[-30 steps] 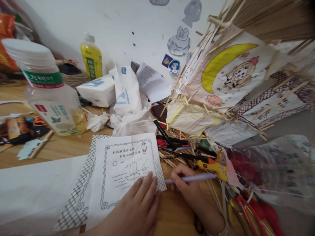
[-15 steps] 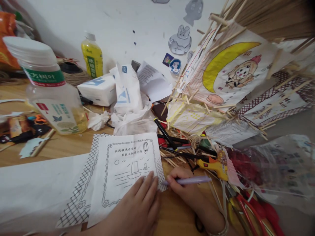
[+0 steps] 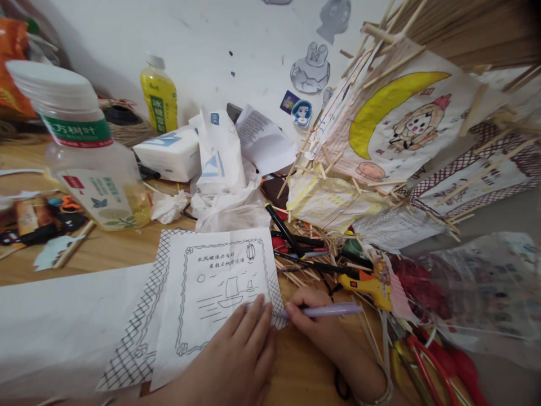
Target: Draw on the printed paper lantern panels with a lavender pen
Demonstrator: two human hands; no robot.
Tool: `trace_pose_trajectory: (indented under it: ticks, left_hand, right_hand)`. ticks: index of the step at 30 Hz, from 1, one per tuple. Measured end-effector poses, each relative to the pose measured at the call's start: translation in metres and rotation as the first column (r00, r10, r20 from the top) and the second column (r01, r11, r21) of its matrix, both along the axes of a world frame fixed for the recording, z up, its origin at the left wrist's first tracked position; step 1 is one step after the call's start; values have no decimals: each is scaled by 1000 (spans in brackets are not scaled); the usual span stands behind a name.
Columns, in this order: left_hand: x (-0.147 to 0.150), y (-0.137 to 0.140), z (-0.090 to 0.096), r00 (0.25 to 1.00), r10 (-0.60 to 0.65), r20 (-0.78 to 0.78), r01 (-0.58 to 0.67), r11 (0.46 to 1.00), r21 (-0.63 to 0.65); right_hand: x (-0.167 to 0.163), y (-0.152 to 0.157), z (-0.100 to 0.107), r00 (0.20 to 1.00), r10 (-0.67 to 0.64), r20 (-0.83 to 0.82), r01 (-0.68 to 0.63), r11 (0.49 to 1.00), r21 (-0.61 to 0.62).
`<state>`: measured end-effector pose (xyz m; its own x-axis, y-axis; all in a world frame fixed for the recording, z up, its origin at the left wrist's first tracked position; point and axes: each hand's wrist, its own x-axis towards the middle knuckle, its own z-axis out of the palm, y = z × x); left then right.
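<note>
My left hand (image 3: pixel 243 347) lies flat with its fingers stretched over the lower right of a white paper sheet (image 3: pixel 169 316). Drawn on that sheet are sailing boats, a lantern, lines of writing and a wavy border. Between the fingers of my right hand (image 3: pixel 313 321) is a light purple pen (image 3: pixel 333 309), its tip at the sheet's right edge, where a strip of cross-hatching shows. Underneath, a longer paper strip (image 3: pixel 54 321) with more cross-hatching reaches out to the left.
A large plastic bottle (image 3: pixel 97 186), a yellow drink bottle (image 3: pixel 159 93) and tissue packs (image 3: pixel 169 155) stand behind. At right are a yellow glue gun (image 3: pixel 372 288), red-handled scissors (image 3: pixel 426 361), thin wooden sticks (image 3: pixel 302 273), a black marker (image 3: pixel 283 228) and a paper lantern (image 3: pixel 397 118) on a stick frame.
The view has shifted very slightly. Both hands, the pen and the paper stay practically where they were.
</note>
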<state>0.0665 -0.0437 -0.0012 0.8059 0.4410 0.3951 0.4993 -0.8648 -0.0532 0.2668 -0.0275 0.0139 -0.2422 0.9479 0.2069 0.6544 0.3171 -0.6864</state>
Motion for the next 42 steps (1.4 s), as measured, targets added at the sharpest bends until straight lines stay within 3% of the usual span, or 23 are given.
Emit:
trace_pose_trajectory:
  ticks: [42]
  left_hand:
    - [-1,3,0,1000,-4,-17,4,1000,-24]
  right_hand:
    - [3,-2,-5,998,-66,-17,66,998,11]
